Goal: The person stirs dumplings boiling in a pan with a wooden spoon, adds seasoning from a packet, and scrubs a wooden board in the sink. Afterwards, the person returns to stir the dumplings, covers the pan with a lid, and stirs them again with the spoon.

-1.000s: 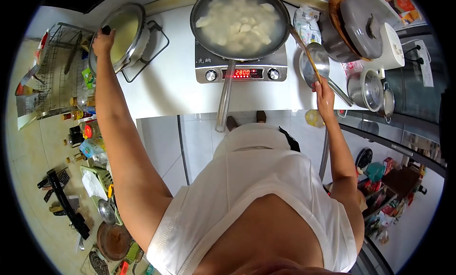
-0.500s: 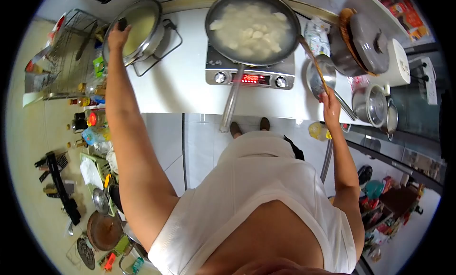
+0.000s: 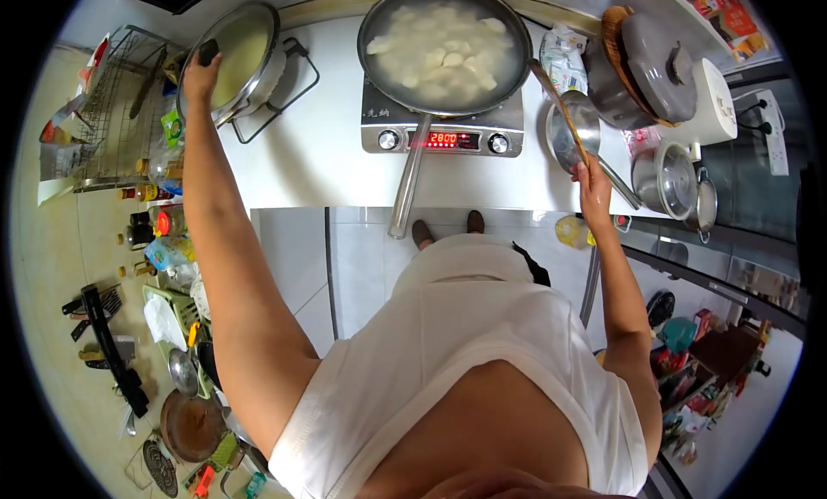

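Note:
My left hand (image 3: 201, 79) grips the black knob of a glass lid (image 3: 243, 55) with a metal rim, at the upper left over a steel pot (image 3: 271, 79). Between finger and thumb of my right hand (image 3: 593, 189) is the handle end of a wooden spatula (image 3: 564, 107). The spatula's far end is at the right rim of a frying pan (image 3: 405, 103). Pale, flat pieces (image 3: 452, 58) lie in cloudy liquid in the pan. Beneath the pan is an induction cooker (image 3: 461, 142) with a red lit display. A steel ladle (image 3: 575, 129) sits under the spatula.
A wire rack (image 3: 129, 94) and bottles (image 3: 146, 192) stand at the left. On the right are a grey lidded pot (image 3: 659, 68), a white packet (image 3: 564, 55) and a small lidded steel pot (image 3: 676, 180). The pan's handle (image 3: 405, 198) juts past the counter's front edge.
The whole view has shifted slightly, so the counter and pan appear a little further left. Both hands keep their hold with hardly any movement of their own.

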### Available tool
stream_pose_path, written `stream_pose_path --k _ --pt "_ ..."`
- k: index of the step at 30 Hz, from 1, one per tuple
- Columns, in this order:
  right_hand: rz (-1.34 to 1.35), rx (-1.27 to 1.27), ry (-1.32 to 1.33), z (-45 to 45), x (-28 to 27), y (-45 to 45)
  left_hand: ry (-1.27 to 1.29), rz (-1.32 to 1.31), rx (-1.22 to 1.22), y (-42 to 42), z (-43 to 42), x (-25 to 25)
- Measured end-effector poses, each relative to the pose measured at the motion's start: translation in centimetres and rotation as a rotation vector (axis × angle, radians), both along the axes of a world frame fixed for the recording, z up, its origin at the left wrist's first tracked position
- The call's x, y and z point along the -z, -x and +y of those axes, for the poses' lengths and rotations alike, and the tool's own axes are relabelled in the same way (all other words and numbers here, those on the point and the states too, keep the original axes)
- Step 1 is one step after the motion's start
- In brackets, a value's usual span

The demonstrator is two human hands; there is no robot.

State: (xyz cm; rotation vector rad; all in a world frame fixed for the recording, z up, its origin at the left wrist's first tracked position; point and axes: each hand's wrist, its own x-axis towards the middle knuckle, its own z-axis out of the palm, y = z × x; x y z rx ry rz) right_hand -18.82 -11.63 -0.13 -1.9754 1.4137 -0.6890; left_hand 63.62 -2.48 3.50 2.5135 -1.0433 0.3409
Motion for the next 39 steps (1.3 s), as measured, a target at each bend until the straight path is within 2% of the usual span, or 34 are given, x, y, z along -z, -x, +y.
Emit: stream_pose_path --k 2,3,6,8,10,11,13,16,18,23,29,34,39 --pt "0.016 0.006 0.011 0.0 0.0 0.1 0.019 -0.023 0.009 -0.1 0.4 -0.1" --pt "0.015 0.004 0.012 0.1 -0.2 -0.2 0.088 -0.223 -0.045 2.5 0.4 -0.9" --pt "0.015 -0.008 0.029 -0.3 -0.2 -0.3 0.236 -0.431 0.018 11.8 0.5 -4.2" --pt "0.026 -0.009 0.050 -0.3 -0.1 -0.5 0.271 -0.380 0.263 18.2 0.9 -4.1" --pt "0.051 -0.007 0.083 -0.4 -0.7 -0.9 0.125 0.011 0.372 24.7 1.9 -1.7" --pt "0.064 -0.006 0.090 -0.5 -1.0 -1.1 0.087 -0.067 0.497 27.5 2.5 0.0" --pt "0.095 -0.005 0.103 -0.6 -1.6 -1.3 -0.090 0.039 0.623 31.6 4.0 4.2" --pt "0.088 0.012 0.088 -0.9 -1.7 -1.3 -0.314 0.080 0.656 36.5 5.0 6.8" --pt "0.054 0.012 0.066 -0.8 -1.8 -1.4 -0.176 0.077 0.665 38.2 5.0 7.5" --pt "-0.011 -0.008 0.037 -1.0 -1.1 -1.6 -0.200 0.029 0.671 40.1 4.3 8.3" --pt "0.080 -0.021 0.015 -0.7 -2.5 -2.2 -0.186 -0.030 0.763 39.9 4.4 8.2" --pt "0.105 -0.056 0.114 -1.4 -2.6 -1.6 -0.210 -0.045 0.810 39.4 4.5 7.3" --pt "0.190 -0.064 0.108 -2.3 -5.0 -1.8 -0.100 0.084 0.643 40.3 5.5 5.9"
